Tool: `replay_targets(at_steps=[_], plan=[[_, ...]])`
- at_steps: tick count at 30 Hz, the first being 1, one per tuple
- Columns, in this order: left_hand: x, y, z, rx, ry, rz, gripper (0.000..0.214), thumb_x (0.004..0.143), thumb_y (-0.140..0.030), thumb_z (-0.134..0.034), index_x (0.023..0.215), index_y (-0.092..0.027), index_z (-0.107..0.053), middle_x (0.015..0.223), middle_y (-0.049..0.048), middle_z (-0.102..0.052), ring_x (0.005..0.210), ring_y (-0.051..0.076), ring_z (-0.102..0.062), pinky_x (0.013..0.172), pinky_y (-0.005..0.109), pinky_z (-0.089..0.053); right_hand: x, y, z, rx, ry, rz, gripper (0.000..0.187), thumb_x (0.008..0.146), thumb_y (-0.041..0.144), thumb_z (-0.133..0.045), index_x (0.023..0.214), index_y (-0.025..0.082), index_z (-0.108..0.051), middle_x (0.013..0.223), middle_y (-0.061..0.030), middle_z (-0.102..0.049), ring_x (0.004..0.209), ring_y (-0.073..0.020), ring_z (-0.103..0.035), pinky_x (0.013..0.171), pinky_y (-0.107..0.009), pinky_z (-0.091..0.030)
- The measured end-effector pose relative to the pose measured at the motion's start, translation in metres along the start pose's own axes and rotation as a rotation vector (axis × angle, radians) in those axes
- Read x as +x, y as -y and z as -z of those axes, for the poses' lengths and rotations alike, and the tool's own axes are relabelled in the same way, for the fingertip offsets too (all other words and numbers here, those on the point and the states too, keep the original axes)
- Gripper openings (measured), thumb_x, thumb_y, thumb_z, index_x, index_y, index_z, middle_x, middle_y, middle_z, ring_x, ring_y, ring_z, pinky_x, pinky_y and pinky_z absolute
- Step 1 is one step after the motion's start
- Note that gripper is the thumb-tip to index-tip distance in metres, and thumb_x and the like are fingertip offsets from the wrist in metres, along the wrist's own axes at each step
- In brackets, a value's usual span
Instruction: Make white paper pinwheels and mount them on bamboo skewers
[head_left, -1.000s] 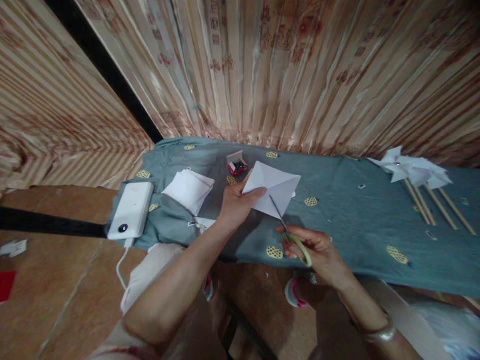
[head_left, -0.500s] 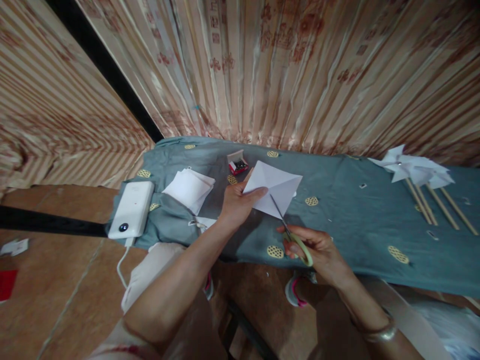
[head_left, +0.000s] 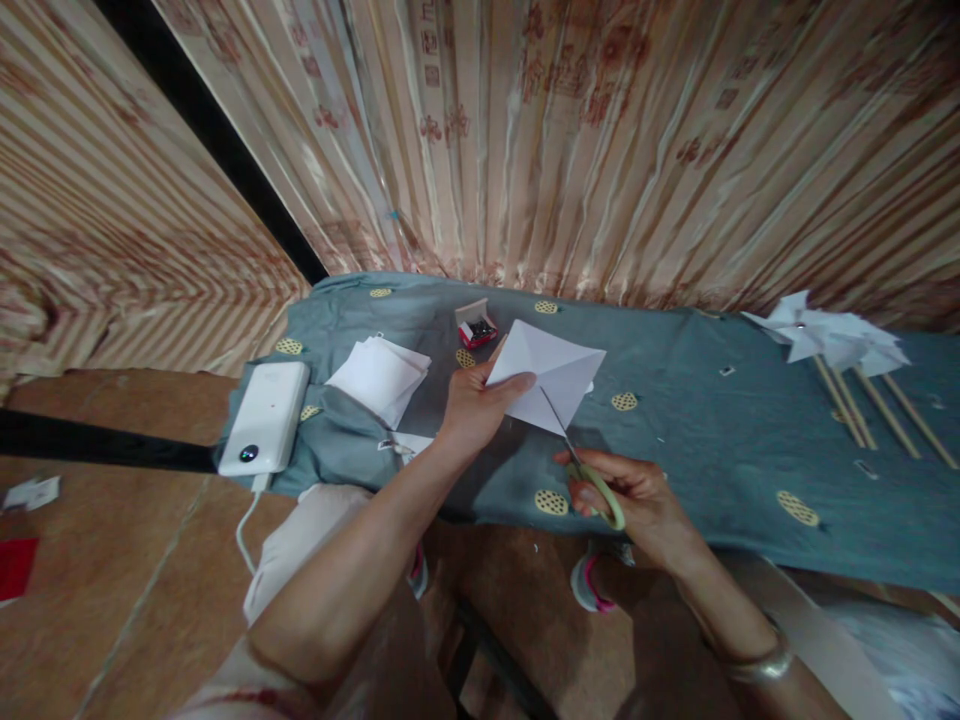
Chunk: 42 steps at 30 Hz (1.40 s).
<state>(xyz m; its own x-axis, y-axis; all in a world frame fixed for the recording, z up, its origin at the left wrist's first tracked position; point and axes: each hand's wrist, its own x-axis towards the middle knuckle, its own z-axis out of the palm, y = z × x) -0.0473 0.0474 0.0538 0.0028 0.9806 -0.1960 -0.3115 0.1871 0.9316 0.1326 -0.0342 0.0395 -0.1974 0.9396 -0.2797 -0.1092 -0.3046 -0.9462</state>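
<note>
A creased white square of paper (head_left: 564, 372) is pinched at its left corner by my left hand (head_left: 480, 402), thumb on top. My right hand (head_left: 626, 498) grips a pair of scissors (head_left: 606, 500) with pale green handles. Their blades lie across the paper's lower edge and point toward its middle, close to my left thumb. Just behind my left hand sits a small open red-and-white box (head_left: 476, 328) with small dark metal pieces inside. A stack of white paper squares (head_left: 381, 378) lies left of that hand.
Paper pinwheels (head_left: 829, 335) on wooden sticks lie at the right of the cloth-covered table (head_left: 720, 450). A white power bank (head_left: 266, 415) with a cable rests at the left end. Paper scraps (head_left: 412, 444) lie near the front edge. A pleated curtain (head_left: 510, 150) hangs behind.
Almost nothing differs. The scissors and my right hand have shifted very slightly, while my left hand keeps its hold on the paper.
</note>
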Motion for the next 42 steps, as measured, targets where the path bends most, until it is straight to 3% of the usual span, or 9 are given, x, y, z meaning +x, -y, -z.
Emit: replay_targets(at_steps=[12,18,21,23,27,29,37,42], plan=[[0.003,-0.011,0.004,-0.089,-0.044,0.032,0.030,0.052,-0.030,-0.085,0.074,-0.012,-0.075,0.066,0.0023,-0.071,0.056,0.015,-0.062,0.059,0.027,-0.051,-0.002,0.004,0.017,-0.040,0.138,-0.110,0.048,0.060,0.053,-0.086,0.093,0.019,-0.077,0.064,-0.0006,-0.065,0.059,-0.0106,-0.055,0.055,-0.023,-0.045],[0.002,-0.013,0.008,-0.099,-0.031,0.021,0.032,0.052,-0.033,-0.087,0.072,-0.012,-0.074,0.064,0.0033,-0.071,0.055,0.016,-0.063,0.059,0.028,-0.051,-0.008,0.022,0.036,-0.114,0.145,-0.021,0.050,0.065,0.058,-0.080,0.095,0.018,-0.076,0.065,-0.0032,-0.068,0.055,-0.0121,-0.055,0.052,-0.025,-0.045],[0.002,-0.012,0.007,-0.087,-0.016,0.052,0.034,0.051,-0.033,-0.088,0.073,-0.012,-0.075,0.068,0.0048,-0.073,0.059,0.017,-0.065,0.061,0.028,-0.051,-0.007,0.027,0.046,-0.118,0.060,0.051,0.054,0.064,0.062,-0.079,0.096,0.018,-0.076,0.065,-0.0050,-0.069,0.054,-0.0135,-0.056,0.049,-0.025,-0.044],[0.001,-0.010,0.005,-0.053,0.014,0.093,0.034,0.048,-0.033,-0.088,0.071,-0.011,-0.075,0.067,0.0050,-0.073,0.057,0.017,-0.064,0.060,0.028,-0.050,-0.004,0.027,0.050,-0.093,-0.072,0.110,0.054,0.062,0.061,-0.080,0.095,0.018,-0.076,0.066,-0.0059,-0.069,0.054,-0.0142,-0.056,0.048,-0.026,-0.045],[-0.004,-0.002,-0.001,0.056,0.114,0.174,0.032,0.048,-0.029,-0.087,0.072,-0.011,-0.076,0.067,0.0057,-0.073,0.055,0.016,-0.063,0.057,0.027,-0.049,0.005,0.025,0.055,-0.061,-0.416,0.234,0.042,0.058,0.044,-0.088,0.093,0.024,-0.075,0.072,-0.0016,-0.072,0.060,-0.0141,-0.061,0.057,-0.026,-0.050],[-0.008,0.003,-0.005,0.121,0.168,0.224,0.029,0.050,-0.027,-0.086,0.073,-0.011,-0.077,0.067,0.0064,-0.073,0.055,0.017,-0.064,0.057,0.027,-0.049,0.007,0.027,0.055,-0.070,-0.470,0.274,0.041,0.056,0.038,-0.090,0.093,0.026,-0.075,0.075,0.0002,-0.073,0.066,-0.0140,-0.063,0.063,-0.026,-0.051],[-0.017,0.021,-0.011,0.258,0.384,0.262,0.017,0.053,-0.028,-0.083,0.062,-0.016,-0.075,0.059,0.0057,-0.069,0.050,0.016,-0.059,0.048,0.024,-0.043,0.005,0.036,0.051,-0.169,-0.242,0.216,0.048,0.050,0.034,-0.091,0.094,0.022,-0.073,0.070,0.0018,-0.072,0.060,-0.0120,-0.060,0.056,-0.024,-0.048],[-0.019,0.028,-0.009,0.332,0.413,0.233,0.017,0.054,-0.030,-0.086,0.057,-0.019,-0.073,0.055,0.0047,-0.066,0.047,0.018,-0.056,0.045,0.025,-0.038,0.004,0.035,0.047,-0.239,-0.163,0.136,0.046,0.051,0.035,-0.089,0.090,0.019,-0.071,0.063,0.0030,-0.068,0.055,-0.0108,-0.057,0.053,-0.024,-0.045]])
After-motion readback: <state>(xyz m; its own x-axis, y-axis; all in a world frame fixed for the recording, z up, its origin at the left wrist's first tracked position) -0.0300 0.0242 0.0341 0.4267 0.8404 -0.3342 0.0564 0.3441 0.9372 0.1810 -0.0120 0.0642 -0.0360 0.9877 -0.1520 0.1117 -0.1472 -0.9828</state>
